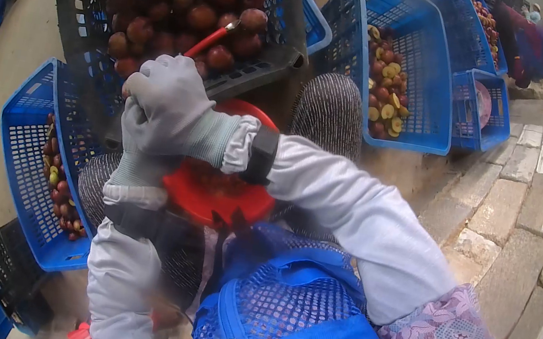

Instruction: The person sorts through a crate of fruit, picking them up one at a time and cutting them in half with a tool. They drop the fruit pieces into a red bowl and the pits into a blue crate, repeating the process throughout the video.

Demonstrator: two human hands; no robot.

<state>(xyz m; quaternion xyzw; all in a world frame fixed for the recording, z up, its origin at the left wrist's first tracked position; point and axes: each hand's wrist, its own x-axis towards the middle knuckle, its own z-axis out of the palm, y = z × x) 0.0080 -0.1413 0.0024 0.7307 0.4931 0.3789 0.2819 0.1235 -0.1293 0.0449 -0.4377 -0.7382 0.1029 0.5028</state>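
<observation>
My right hand, in a grey glove, is closed around a small red-handled knife. The knife points up and away over the plums, with a short metal end showing. Just below and partly behind it, my left hand, also gloved, has its fingers curled against the right one. What the left fingers hold is hidden. Dark red plums fill the black crate in front of both hands. Under my wrists a red basin sits between my knees, its contents mostly covered.
A blue crate with cut plums stands to the right of the black one. Another blue crate holding plum pieces is on the left. Further right are a smaller blue crate, a person and stone paving.
</observation>
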